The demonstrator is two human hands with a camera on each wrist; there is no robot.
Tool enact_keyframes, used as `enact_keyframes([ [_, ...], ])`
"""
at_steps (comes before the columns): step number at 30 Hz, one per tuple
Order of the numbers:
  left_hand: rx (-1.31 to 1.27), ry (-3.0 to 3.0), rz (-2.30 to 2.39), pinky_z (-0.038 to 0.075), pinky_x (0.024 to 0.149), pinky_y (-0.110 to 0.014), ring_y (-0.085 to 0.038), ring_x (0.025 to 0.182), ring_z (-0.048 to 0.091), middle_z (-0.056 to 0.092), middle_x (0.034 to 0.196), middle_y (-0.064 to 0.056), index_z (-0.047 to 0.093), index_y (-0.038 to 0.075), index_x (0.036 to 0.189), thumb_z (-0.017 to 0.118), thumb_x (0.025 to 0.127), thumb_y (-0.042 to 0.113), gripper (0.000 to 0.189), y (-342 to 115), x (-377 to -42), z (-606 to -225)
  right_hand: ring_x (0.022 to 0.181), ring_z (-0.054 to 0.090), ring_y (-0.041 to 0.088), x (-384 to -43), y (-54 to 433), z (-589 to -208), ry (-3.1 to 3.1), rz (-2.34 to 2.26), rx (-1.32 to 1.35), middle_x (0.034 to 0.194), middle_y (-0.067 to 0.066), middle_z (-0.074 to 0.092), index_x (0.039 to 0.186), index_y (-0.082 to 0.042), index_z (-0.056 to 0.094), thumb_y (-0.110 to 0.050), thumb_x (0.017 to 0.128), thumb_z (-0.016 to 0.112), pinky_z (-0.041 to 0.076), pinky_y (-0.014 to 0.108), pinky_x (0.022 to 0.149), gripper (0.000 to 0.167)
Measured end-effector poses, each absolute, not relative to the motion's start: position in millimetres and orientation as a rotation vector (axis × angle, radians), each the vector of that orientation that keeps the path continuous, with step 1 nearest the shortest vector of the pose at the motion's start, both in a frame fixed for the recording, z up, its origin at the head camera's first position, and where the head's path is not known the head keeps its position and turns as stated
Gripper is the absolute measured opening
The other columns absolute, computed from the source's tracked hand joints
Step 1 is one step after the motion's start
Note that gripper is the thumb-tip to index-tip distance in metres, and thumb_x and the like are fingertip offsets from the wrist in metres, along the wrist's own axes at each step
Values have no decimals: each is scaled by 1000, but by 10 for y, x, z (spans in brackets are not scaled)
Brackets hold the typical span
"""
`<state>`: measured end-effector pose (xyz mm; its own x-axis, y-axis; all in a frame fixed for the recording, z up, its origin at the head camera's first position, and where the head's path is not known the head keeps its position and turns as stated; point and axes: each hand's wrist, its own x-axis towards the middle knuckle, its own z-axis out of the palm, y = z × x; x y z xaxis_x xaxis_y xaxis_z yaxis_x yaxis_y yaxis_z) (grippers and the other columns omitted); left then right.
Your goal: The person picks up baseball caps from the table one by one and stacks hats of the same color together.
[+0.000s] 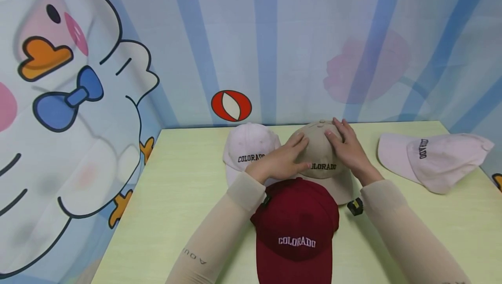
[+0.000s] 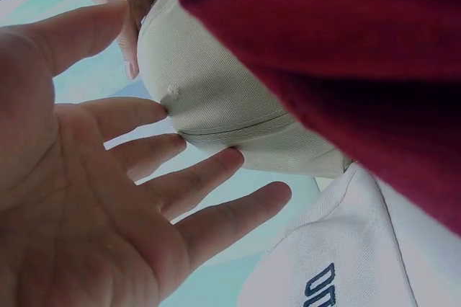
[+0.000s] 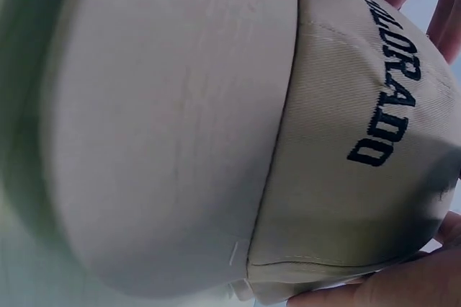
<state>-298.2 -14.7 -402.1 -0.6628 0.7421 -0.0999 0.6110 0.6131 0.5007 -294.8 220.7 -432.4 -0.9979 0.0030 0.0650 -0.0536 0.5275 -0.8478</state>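
Note:
A beige cap [image 1: 323,144] with COLORADO lettering stands upright between both hands, its brim toward me. My left hand [image 1: 283,160] rests on its left side with spread, straight fingers; in the left wrist view these fingers [image 2: 209,177] touch the beige fabric. On the cap's right side lies my right hand [image 1: 350,150], fingers extended toward the crown, partly cut off in the right wrist view. In front sits a maroon cap [image 1: 298,214], overlapping the beige brim from my viewpoint. A pale pink cap [image 1: 248,140] stands at the left, partly behind my left hand.
Another pale pink cap [image 1: 443,160] lies on its side at the right of the light yellow table [image 1: 176,188]. A small black object [image 1: 355,206] with a yellow mark is by my right wrist. A printed cloth backdrop [image 1: 235,35] rises behind the table's back edge.

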Motion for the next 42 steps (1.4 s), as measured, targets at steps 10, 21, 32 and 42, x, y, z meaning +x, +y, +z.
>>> enact_keyframes([
  [10, 1046, 2520, 592, 21, 129, -37, -22, 163, 3, -2, 176, -12, 9, 9, 166, 53, 108, 39, 79, -150, -2989, -4033, 161, -11, 36, -2951, 2229, -4350, -2709, 1567, 77, 174, 14, -12, 167, -18, 7, -50, 111, 35, -1, 63, 127, 71],
  [21, 1017, 2578, 581, 22, 129, -34, -22, 163, 9, 7, 175, -12, 14, 7, 166, 56, 106, 42, 81, -102, -2831, -3905, 161, -4, 41, -2835, 2456, -4335, -2675, 1642, 15, 175, 15, -2, 168, -20, 8, -53, 110, 35, 7, 67, 126, 72],
  [32, 1045, 2656, 568, 24, 129, -37, -22, 159, 26, 24, 172, -10, 18, 10, 166, 52, 106, 50, 80, 63, -2433, -3523, 154, 18, 53, -2516, 2723, -4277, -2670, 1658, -37, 171, 24, 14, 168, -23, 13, -57, 109, 33, 21, 76, 116, 71],
  [42, 1158, 2550, 649, 30, 124, -26, -11, 155, 30, 26, 171, 0, 17, 17, 167, 47, 106, 54, 77, 314, -2114, -3419, 151, 30, 48, -2212, 2928, -4260, -2666, 1588, -70, 173, 19, 15, 166, -25, 24, -55, 109, 33, 38, 52, 118, 65],
])
